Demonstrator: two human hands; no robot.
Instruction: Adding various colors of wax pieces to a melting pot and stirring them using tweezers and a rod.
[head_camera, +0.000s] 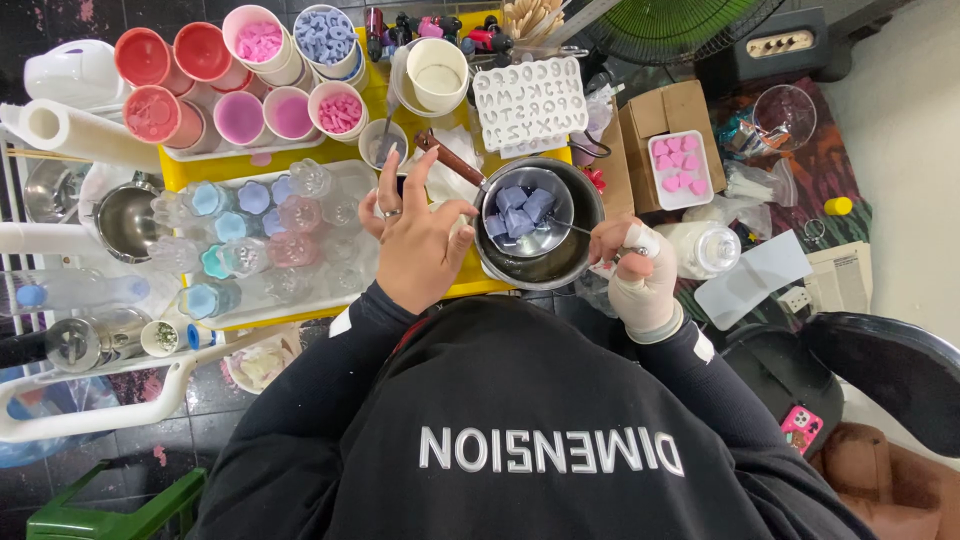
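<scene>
We pinch the thin metal handle (580, 229) of the small pan of bluish-purple wax cubes (520, 212) with our right hand (640, 275). Our left hand (418, 245) hovers open beside the round steel pot (585, 205), holding nothing.

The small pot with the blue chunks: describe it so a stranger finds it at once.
Start at the yellow table and find the big steel bowl between the left hand and right hand. Inside sits a small metal pot. It alone holds pale blue wax blocks; the neighbouring cups are plastic.
</scene>
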